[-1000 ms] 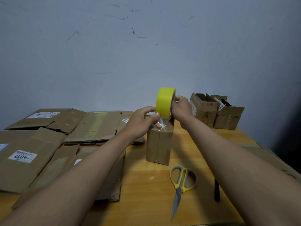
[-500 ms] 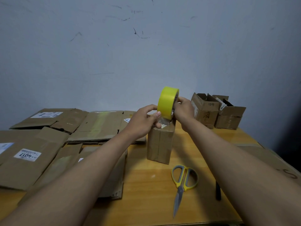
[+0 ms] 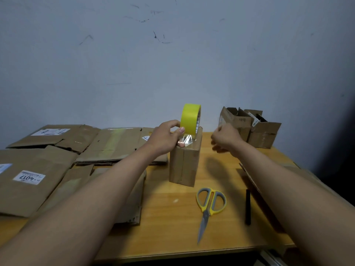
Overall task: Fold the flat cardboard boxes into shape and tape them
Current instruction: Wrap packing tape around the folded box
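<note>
The small upright box (image 3: 185,160) stands near the middle of the tabletop (image 3: 172,227), with the yellow tape roll (image 3: 190,119) balanced on edge on its top. A clear strip of tape (image 3: 186,140) runs from the roll down onto the closed flaps. The left hand (image 3: 165,139) curls over the box's near top edge, thumb pressing the strip's end down and fingertips touching the roll. The right hand (image 3: 225,137) hovers beside the box, apart from everything, holding nothing; it is blurred, so how far its fingers are curled is hard to say.

The main risk is the roll: with only light contact from one hand, it could tip or roll off the far side, dragging the strip crooked or peeling it off the flaps. The box is tall and narrow, so a sideways tug on the tape may topple it. If the thumb lifts early, the loose end could fold onto itself. The scissors (image 3: 209,206) lie in front of the box, blades pointing at the person, so a hasty reach for them could meet the tips. Flat cartons (image 3: 38,179) wait at the left, and two formed boxes (image 3: 249,127) sit at the far right.
</note>
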